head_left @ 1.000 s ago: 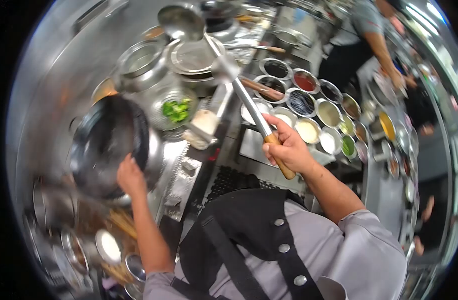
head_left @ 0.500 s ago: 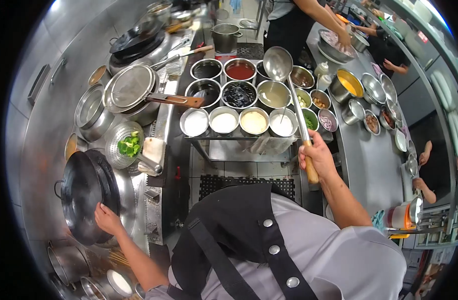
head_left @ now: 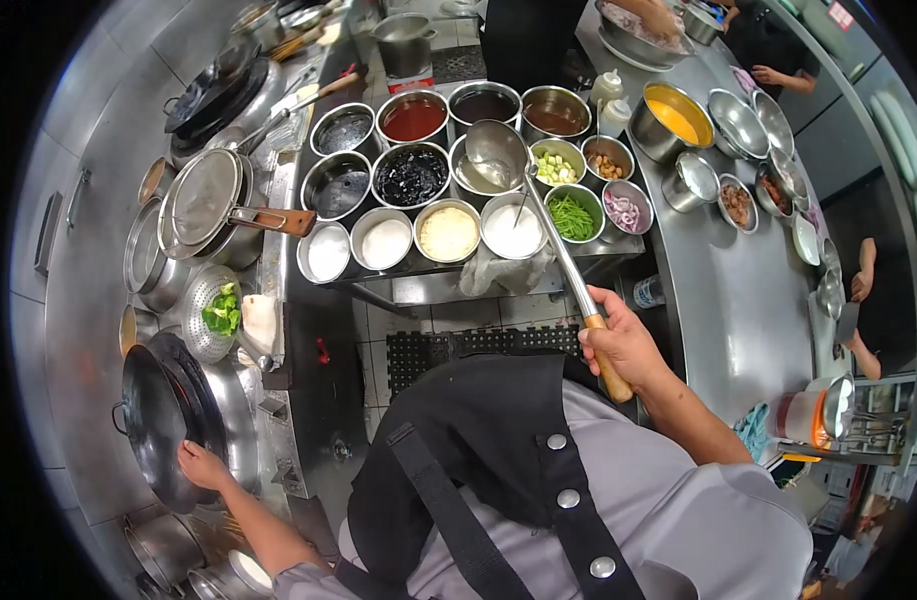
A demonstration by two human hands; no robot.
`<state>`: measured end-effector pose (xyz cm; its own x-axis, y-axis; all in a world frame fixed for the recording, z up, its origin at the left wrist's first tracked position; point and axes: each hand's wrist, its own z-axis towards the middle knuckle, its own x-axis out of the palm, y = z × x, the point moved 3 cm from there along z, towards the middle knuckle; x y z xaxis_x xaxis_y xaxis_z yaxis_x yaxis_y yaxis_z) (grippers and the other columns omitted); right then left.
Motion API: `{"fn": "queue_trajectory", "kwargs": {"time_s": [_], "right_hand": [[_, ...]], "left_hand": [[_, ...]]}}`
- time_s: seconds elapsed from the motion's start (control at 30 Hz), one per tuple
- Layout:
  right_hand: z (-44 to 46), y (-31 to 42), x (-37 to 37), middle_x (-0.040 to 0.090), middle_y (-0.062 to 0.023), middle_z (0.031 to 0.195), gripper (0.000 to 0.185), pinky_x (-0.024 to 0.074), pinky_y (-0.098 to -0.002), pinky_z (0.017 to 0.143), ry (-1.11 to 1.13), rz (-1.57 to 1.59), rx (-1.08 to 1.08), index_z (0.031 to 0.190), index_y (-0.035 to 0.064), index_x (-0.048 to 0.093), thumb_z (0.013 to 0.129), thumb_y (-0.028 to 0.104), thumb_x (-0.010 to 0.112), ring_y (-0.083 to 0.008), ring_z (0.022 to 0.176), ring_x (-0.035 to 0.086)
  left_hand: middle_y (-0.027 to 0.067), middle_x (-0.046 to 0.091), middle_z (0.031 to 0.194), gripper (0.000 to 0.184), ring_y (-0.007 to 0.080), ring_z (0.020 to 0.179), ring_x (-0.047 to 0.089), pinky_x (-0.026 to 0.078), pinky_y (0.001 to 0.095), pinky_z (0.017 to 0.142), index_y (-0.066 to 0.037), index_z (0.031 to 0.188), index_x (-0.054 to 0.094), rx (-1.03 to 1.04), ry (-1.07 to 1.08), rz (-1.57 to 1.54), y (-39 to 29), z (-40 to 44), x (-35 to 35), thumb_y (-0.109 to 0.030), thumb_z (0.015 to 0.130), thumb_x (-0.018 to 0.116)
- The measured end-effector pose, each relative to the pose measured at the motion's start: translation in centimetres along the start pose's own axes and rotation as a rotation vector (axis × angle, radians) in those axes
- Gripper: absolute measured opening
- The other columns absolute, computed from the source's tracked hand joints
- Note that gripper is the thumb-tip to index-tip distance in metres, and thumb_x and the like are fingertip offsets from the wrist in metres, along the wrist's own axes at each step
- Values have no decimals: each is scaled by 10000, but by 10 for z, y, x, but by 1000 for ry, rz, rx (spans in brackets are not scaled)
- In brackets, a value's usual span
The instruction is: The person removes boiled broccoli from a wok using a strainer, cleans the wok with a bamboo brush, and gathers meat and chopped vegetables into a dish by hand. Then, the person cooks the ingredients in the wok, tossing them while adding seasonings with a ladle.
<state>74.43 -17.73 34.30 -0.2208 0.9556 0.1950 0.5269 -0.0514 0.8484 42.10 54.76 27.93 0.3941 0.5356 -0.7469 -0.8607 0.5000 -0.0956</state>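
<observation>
Evidently, in the head view, the person's right hand [head_left: 626, 345] is gripping the wooden handle of the long-handled ladle [head_left: 559, 241], fingers wrapped around it. The ladle's bowl is overlapping a steel pot [head_left: 458, 177] among the ingredient pots; whether it is dipping or hovering cannot be told. The left hand [head_left: 202, 467] is clasping the rim of the black wok [head_left: 156, 425] at the stove [head_left: 240, 405]. The step in hand appears to be ladling; the next move seems to be calling for a steady, level bowl.

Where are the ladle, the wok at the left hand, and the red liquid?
Ladle [head_left: 564, 257]: head view, on its metal shaft.
Wok [head_left: 156, 425]: head view, on its dark surface.
Red liquid [head_left: 412, 119]: head view, its top.
</observation>
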Motion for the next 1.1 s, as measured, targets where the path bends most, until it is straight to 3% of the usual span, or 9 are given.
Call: {"fn": "queue_trajectory", "kwargs": {"time_s": [0.17, 0.27, 0.3, 0.4, 0.63, 0.8, 1.0, 1.1], "right_hand": [[0, 20, -8, 549, -60, 740, 570, 446, -267, 459, 65, 99, 53, 1408, 63, 381, 881, 12, 594, -135, 523, 522], [-3, 29, -16, 526, -55, 722, 384, 379, -267, 447, 218, 603, 154, 1309, 123, 445, 946, 82, 564, -133, 504, 465], [-3, 30, -21, 526, -55, 722, 384, 379, -267, 447, 220, 601, 154, 1309, 123, 445, 946, 82, 564, -133, 504, 465], [-1, 29, -23, 504, -39, 751, 329, 399, -273, 461, 463, 982, 217, 1317, 90, 525, 990, 125, 525, -124, 556, 476], [-15, 36, -16, 513, -46, 759, 365, 417, -282, 469, 498, 978, 175, 1359, 82, 516, 998, 137, 505, -126, 569, 483], [-31, 58, 13, 503, -62, 755, 389, 413, -286, 447, 457, 779, 106, 1379, 119, 466, 992, 130, 505, -147, 528, 475], [-44, 78, 93, 499, -82, 756, 484, 411, -297, 433, 665, 665, 156, 1445, 118, 401, 973, 92, 504, -157, 512, 477], [-39, 73, 159, 499, -96, 758, 581, 412, -310, 435, 854, 664, 266, 1526, 75, 307, 976, 90, 492, -163, 510, 478]], "left_hand": [[165, 701, 1162, 361, 380, 1067, 632, 475, 469, 927, -39, 1167, 692, -48, 32, 3, 3, 3, 4, -306, 1013, 503], [167, 696, 1176, 363, 384, 1070, 630, 475, 471, 927, -44, 1173, 689, -37, 27, 19, 4, 2, 5, -312, 1016, 500], [167, 696, 1176, 363, 384, 1070, 630, 475, 471, 927, -44, 1173, 689, -40, 26, 19, 2, 2, 3, -312, 1016, 500], [156, 700, 1154, 363, 368, 1066, 626, 468, 456, 940, -35, 1160, 693, -79, 41, -1, -1, 2, 0, -308, 1016, 502], [161, 701, 1121, 349, 381, 1028, 630, 475, 469, 905, -37, 1134, 694, -55, 23, 9, 0, 2, 1, -308, 1016, 509], [160, 704, 1060, 319, 375, 976, 633, 476, 466, 868, -32, 1077, 703, -10, -50, 5, -3, 2, -1, -291, 999, 534], [161, 724, 1046, 292, 361, 944, 670, 514, 467, 839, -56, 1079, 733, -47, -87, -65, 0, 6, -4, -273, 951, 584], [146, 736, 949, 270, 368, 885, 684, 531, 471, 809, -87, 996, 763, -73, -96, -196, 1, 8, -13, -300, 943, 605]]}}
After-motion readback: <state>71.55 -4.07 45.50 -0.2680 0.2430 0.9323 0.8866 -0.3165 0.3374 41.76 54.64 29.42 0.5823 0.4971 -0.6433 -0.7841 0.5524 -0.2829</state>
